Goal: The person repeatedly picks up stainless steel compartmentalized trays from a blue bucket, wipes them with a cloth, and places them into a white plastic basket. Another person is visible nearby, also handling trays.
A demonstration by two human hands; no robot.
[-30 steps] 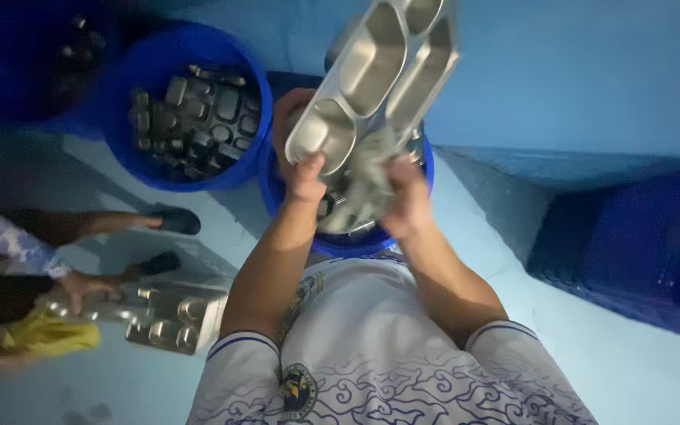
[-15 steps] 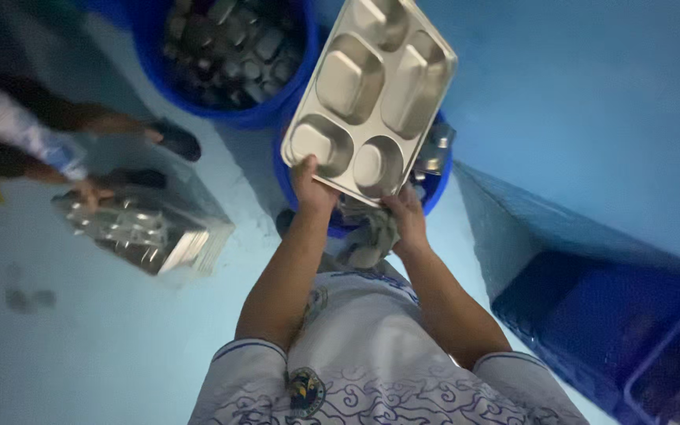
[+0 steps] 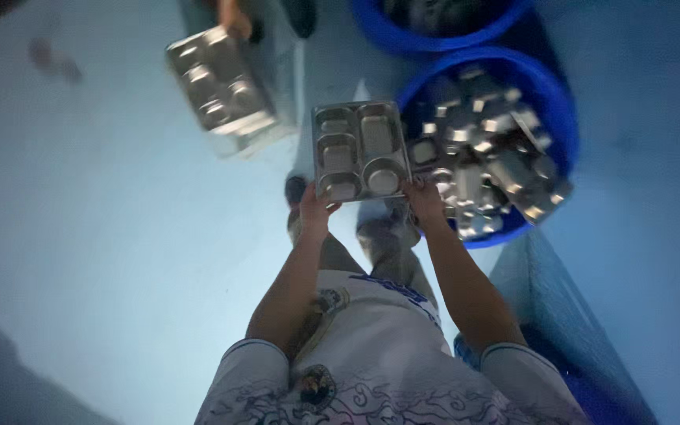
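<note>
I hold a steel compartment tray (image 3: 360,148) out in front of me with both hands, its hollows facing me. My left hand (image 3: 314,208) grips its near left corner and my right hand (image 3: 424,201) grips its near right corner. Just right of the tray stands a blue tub (image 3: 545,94) heaped with several more steel trays (image 3: 485,149). My legs and shoes show below the tray.
Another person's hand (image 3: 234,17) at the top rests on a stack of steel trays (image 3: 222,86) on the pale floor. A second blue tub (image 3: 434,27) stands behind the first. A dark blue crate (image 3: 568,330) lies at my lower right.
The view swung, so the tubs now lie to the right. I brought the tray down from high overhead to a lower position beside the full tub. Both hands kept their grip.
</note>
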